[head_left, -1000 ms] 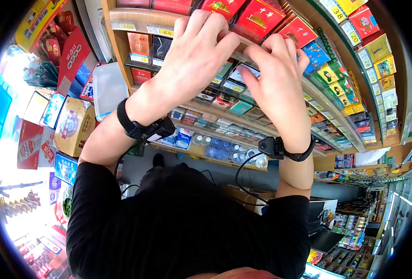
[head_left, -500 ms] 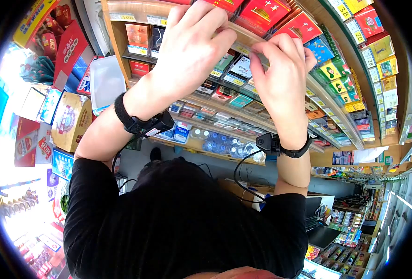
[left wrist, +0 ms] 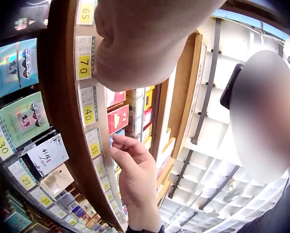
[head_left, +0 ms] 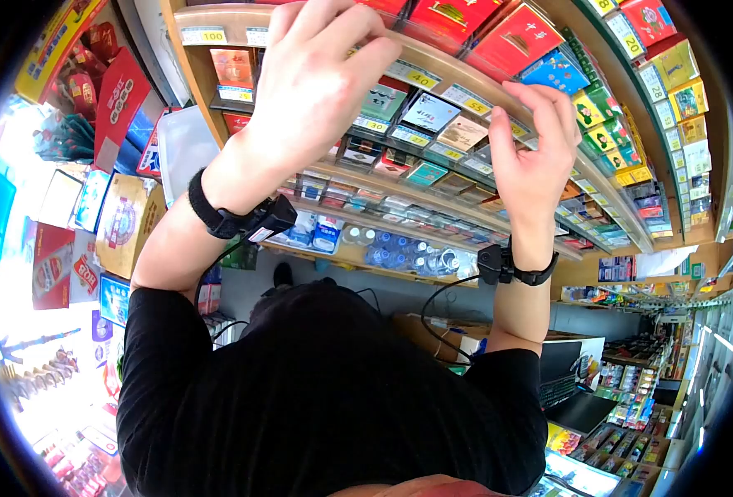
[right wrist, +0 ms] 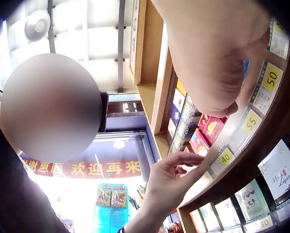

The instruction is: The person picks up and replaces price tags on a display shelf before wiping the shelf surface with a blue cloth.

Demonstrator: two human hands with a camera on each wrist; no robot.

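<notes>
up at the curved price rail (head_left: 466,76) of the cigarette shelf, the fingers (head_left: 358,41) of the left hand (head_left: 317,83) lie nearly straight over the rail's upper edge, tips pressing just beside the label marked 40 (head_left: 421,79); they hold nothing. the right hand (head_left: 536,157) hangs just beside the same rail, near the label marked 55 (head_left: 476,105), its fingers loosely spread and empty; whether the tips touch the strip i cannot tell. the step in hand looks like seating or straightening the price strips along the rail, with the left hand pressing and the right hand free of it. a next move would call for a light fingertip touch on the thin strip, sliding along the rail without knocking the red packs (head_left: 466,25) standing right above it. below the rail run more shelves of packs (head_left: 433,112) with yellow price tags, then a lower shelf of water bottles (head_left: 408,258). stacked cartons (head_left: 122,219) crowd the left, and a shop aisle (head_left: 631,398) with more stocked shelves runs off to the right.
</notes>
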